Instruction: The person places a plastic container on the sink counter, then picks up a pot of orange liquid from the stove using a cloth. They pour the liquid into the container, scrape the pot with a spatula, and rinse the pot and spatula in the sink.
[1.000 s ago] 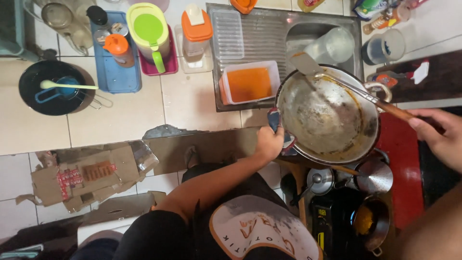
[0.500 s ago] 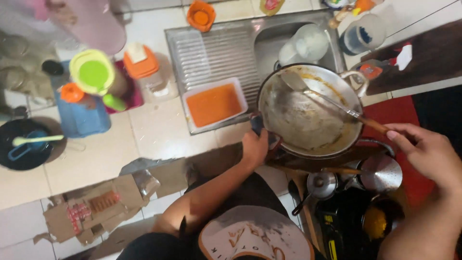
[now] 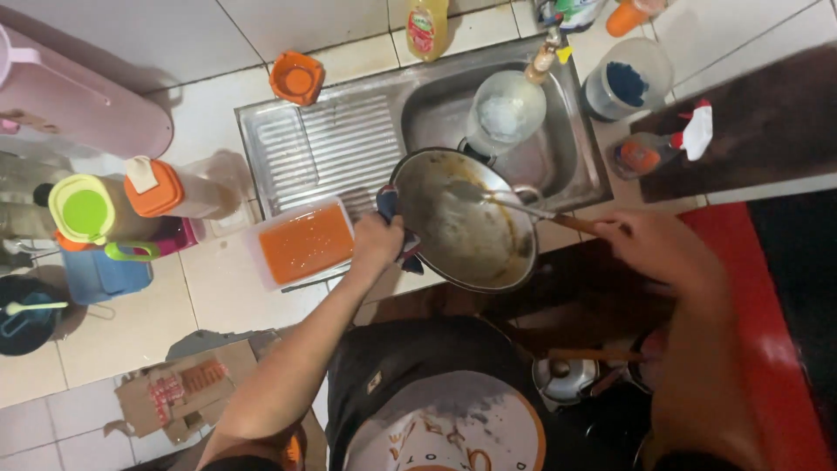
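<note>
Head view: left hand (image 3: pixel 377 244) grips wok (image 3: pixel 462 218), right hand (image 3: pixel 654 249) grips spatula (image 3: pixel 510 202) beside orange rectangular tub (image 3: pixel 305 242).

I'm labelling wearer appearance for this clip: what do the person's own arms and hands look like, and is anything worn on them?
Both the left hand and right hand are bare: no gloves, rings or watch visible. Both forearms are uncovered, with no sleeves reaching them.
</note>
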